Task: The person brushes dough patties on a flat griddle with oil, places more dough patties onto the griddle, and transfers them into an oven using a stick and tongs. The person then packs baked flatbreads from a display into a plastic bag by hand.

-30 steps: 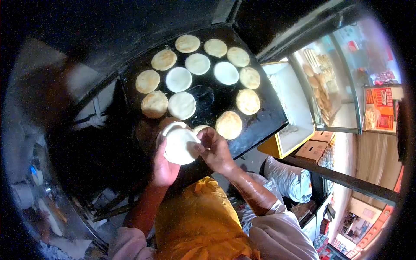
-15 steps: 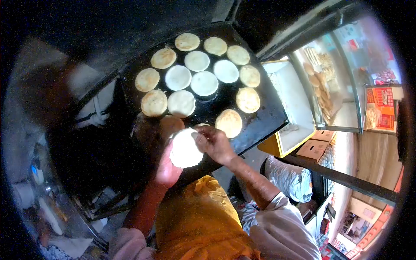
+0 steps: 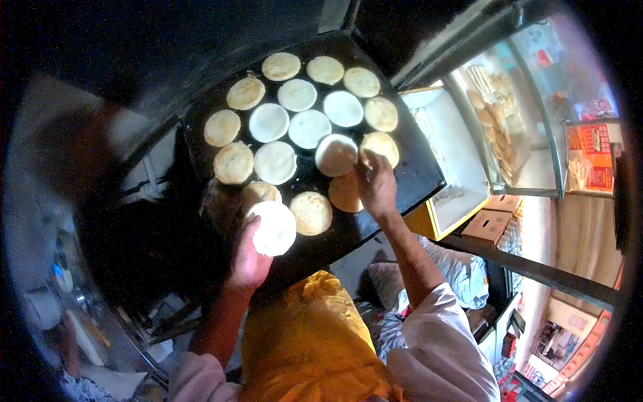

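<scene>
My left hand (image 3: 250,258) holds a pale, flat dough round (image 3: 274,229) above the near edge of a dark griddle (image 3: 415,184), its thumb along the rim; whether more rounds lie under it I cannot tell. Over the griddle's right side, my right hand (image 3: 378,187) has its thumb and fingers apart. It is beside another pale dough round (image 3: 336,155) that rests on the plate in shadow. Its fingertips overlap a browned flatbread (image 3: 380,149), and a second browned flatbread (image 3: 345,193) is partly behind the hand.
Several white dough rounds (image 3: 309,129) fill the griddle's middle, ringed by browned flatbreads (image 3: 234,163). A yellow-edged bin (image 3: 459,218) adjoins the right side. Beyond it a glass case (image 3: 526,127) contains breads. Cardboard boxes (image 3: 492,221) are below.
My right hand has moved from the left hand's dough to the griddle's right side. A pale round now lies in the former gap there. My left hand has shifted slightly left.
</scene>
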`<state>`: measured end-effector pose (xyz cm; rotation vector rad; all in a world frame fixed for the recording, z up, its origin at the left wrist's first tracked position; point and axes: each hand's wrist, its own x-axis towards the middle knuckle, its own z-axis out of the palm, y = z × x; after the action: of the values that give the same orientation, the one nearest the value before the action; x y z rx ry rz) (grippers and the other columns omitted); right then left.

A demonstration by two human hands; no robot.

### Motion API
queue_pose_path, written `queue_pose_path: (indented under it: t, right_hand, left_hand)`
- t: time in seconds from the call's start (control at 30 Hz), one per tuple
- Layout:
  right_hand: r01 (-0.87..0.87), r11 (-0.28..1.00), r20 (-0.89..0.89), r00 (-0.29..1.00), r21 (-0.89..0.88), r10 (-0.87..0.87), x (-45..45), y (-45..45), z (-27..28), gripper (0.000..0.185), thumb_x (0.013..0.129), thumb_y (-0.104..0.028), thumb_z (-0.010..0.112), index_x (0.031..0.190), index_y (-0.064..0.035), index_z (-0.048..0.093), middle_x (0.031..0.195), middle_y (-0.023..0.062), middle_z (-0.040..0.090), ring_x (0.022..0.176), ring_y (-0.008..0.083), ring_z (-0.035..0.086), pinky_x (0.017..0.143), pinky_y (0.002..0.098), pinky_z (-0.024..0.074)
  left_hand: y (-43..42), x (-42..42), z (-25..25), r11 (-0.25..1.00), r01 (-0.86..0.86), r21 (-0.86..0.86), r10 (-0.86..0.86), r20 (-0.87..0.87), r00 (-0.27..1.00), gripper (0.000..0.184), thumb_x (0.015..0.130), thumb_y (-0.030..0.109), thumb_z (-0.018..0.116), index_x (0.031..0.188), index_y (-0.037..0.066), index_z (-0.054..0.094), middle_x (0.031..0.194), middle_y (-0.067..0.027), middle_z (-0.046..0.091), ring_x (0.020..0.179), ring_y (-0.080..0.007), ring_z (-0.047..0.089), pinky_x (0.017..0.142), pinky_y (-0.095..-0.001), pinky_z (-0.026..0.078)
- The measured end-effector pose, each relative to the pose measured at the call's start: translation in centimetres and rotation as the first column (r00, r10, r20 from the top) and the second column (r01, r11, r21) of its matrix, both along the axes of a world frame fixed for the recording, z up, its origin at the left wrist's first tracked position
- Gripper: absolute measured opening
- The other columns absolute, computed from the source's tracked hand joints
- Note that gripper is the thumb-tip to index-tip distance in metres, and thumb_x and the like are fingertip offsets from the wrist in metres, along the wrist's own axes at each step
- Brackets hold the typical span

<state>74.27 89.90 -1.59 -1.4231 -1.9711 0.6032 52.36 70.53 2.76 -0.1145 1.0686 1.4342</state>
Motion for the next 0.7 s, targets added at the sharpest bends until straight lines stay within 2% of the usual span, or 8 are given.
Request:
queue_pose_path:
  t: [0.07, 0.2, 0.33, 0.37, 0.43, 0.57, 0.6, 0.7]
  right_hand:
    - [-0.302, 0.949, 0.392, 0.887, 0.093, 0.244, 1.7, -0.9, -2.3, 0.031, 0.084, -0.021, 0.068, 0.108, -0.0034, 0.061, 0.106, 0.0173, 0.062, 0.094, 0.0354, 0.06, 0.083, 0.047, 0.0478]
    - [-0.383, 0.924, 0.515, 0.794, 0.012, 0.322, 1.8, -5.0, 1.1, 0.038, 0.081, -0.029, 0.067, 0.112, -0.0085, 0.063, 0.119, 0.01, 0.057, 0.111, 0.0284, 0.051, 0.098, 0.0493, 0.0348]
    - [-0.404, 0.914, 0.628, 0.707, -0.017, 0.325, 4.3, -6.1, -0.1, 0.029, 0.079, -0.022, 0.067, 0.106, -0.0128, 0.067, 0.118, 0.0089, 0.058, 0.109, 0.0296, 0.052, 0.097, 0.052, 0.035]
    - [-0.407, 0.913, 0.631, 0.705, -0.017, 0.325, 4.7, -6.2, 0.0, 0.029, 0.079, -0.022, 0.067, 0.106, -0.0128, 0.067, 0.118, 0.0089, 0.058, 0.109, 0.0296, 0.052, 0.097, 0.052, 0.035]
    - [-0.384, 0.923, 0.558, 0.757, -0.043, 0.341, 4.6, -5.9, 0.8, 0.03, 0.079, -0.019, 0.066, 0.108, -0.0106, 0.066, 0.117, 0.01, 0.058, 0.108, 0.0303, 0.052, 0.097, 0.0506, 0.0359]
    - [-0.356, 0.934, 0.418, 0.854, 0.034, 0.31, 0.8, -3.3, 3.4, 0.035, 0.081, -0.015, 0.063, 0.115, -0.0069, 0.06, 0.119, 0.0124, 0.056, 0.111, 0.0315, 0.051, 0.098, 0.0467, 0.0368]
    - [-0.379, 0.925, 0.444, 0.835, 0.036, 0.325, 0.0, -2.4, 3.1, 0.034, 0.085, -0.019, 0.06, 0.117, -0.0077, 0.059, 0.122, 0.0125, 0.054, 0.116, 0.0309, 0.048, 0.101, 0.0482, 0.0337]
    - [-0.429, 0.898, 0.573, 0.762, 0.098, 0.301, -1.0, -0.2, 0.3, 0.038, 0.092, -0.032, 0.051, 0.122, -0.0091, 0.058, 0.129, 0.0121, 0.05, 0.125, 0.0294, 0.041, 0.108, 0.0517, 0.0256]
  left_hand:
    - [0.1, 0.0, -0.2, 1.0, 0.011, -0.011, -0.011, -0.001, 1.0, 0.05, 0.092, 0.035, 0.054, 0.134, 0.008, 0.043, 0.128, -0.0091, 0.055, 0.118, -0.0236, 0.054, 0.102, -0.0399, 0.041]
    - [2.0, 0.4, 0.2, 0.998, 0.06, 0.034, -0.061, 0.027, 0.998, 0.049, 0.093, 0.033, 0.053, 0.134, 0.01, 0.043, 0.128, -0.0088, 0.055, 0.119, -0.0225, 0.053, 0.103, -0.0391, 0.04]
    - [7.2, 1.3, -1.8, 0.989, 0.14, 0.051, -0.14, -0.015, 0.99, 0.061, 0.087, 0.024, 0.063, 0.14, 0.01, 0.035, 0.136, -0.011, 0.047, 0.12, -0.0246, 0.05, 0.096, -0.0369, 0.045]
    - [8.1, 2.0, -1.0, 0.968, 0.185, -0.168, -0.249, -0.588, 0.769, 0.065, 0.088, 0.014, 0.059, 0.144, 0.009, 0.026, 0.144, -0.0145, 0.036, 0.127, -0.0276, 0.044, 0.101, -0.0379, 0.041]
    - [8.6, 1.5, -2.5, 0.973, 0.224, -0.053, -0.137, -0.915, 0.38, 0.065, 0.088, 0.004, 0.052, 0.146, 0.008, 0.023, 0.146, -0.0177, 0.031, 0.133, -0.0303, 0.036, 0.108, -0.0396, 0.034]
    - [5.3, 2.0, -2.0, 0.832, 0.498, -0.245, -0.161, -0.965, -0.206, 0.047, 0.083, -0.001, 0.053, 0.129, 0.003, 0.048, 0.134, -0.0182, 0.043, 0.127, -0.0342, 0.041, 0.109, -0.0402, 0.03]
    - [4.6, 3.1, -1.8, 0.808, 0.547, -0.218, -0.167, -0.976, -0.142, 0.041, 0.082, 0.004, 0.057, 0.123, 0.002, 0.053, 0.131, -0.0176, 0.046, 0.125, -0.0358, 0.042, 0.106, -0.0418, 0.033]
    - [3.7, 4.8, -0.7, 0.716, 0.57, -0.403, -0.158, -0.889, -0.429, 0.041, 0.08, 0.015, 0.066, 0.118, 0.004, 0.056, 0.124, -0.0144, 0.051, 0.117, -0.0337, 0.048, 0.103, -0.0481, 0.034]
